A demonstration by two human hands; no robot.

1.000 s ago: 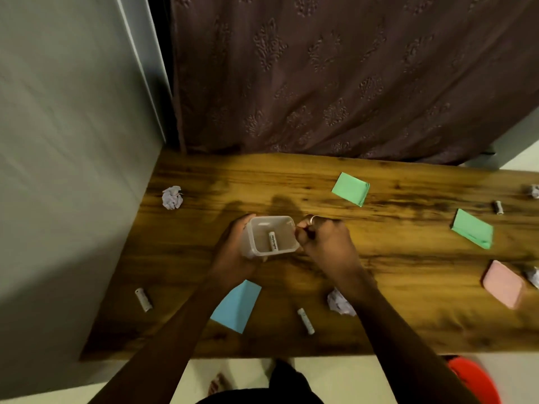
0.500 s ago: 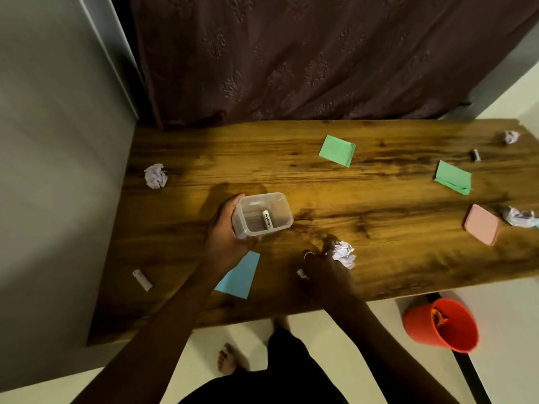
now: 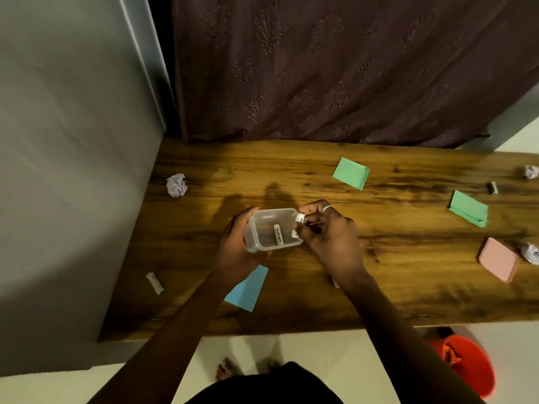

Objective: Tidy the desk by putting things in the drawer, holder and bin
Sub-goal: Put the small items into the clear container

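My left hand (image 3: 233, 249) grips a clear plastic holder (image 3: 264, 220) above the wooden desk (image 3: 408, 258). One white battery (image 3: 278, 234) lies inside it. My right hand (image 3: 329, 234) pinches a second white battery (image 3: 300, 219) at the holder's right rim. Another white battery (image 3: 155, 283) lies near the desk's front left. A dark battery (image 3: 493, 188) lies at the far right. Crumpled paper balls lie at the back left (image 3: 176, 185), back right (image 3: 530, 172) and right edge (image 3: 529, 252).
Two green note pads (image 3: 351, 173) (image 3: 468, 208), a pink pad (image 3: 497, 259) and a blue paper (image 3: 248, 288) lie on the desk. A red bin (image 3: 466, 365) stands on the floor at the front right. A grey wall is on the left, a curtain behind.
My right hand picked a battery from the desk's front edge and brought it up to the holder's rim. The left hand kept holding the holder.
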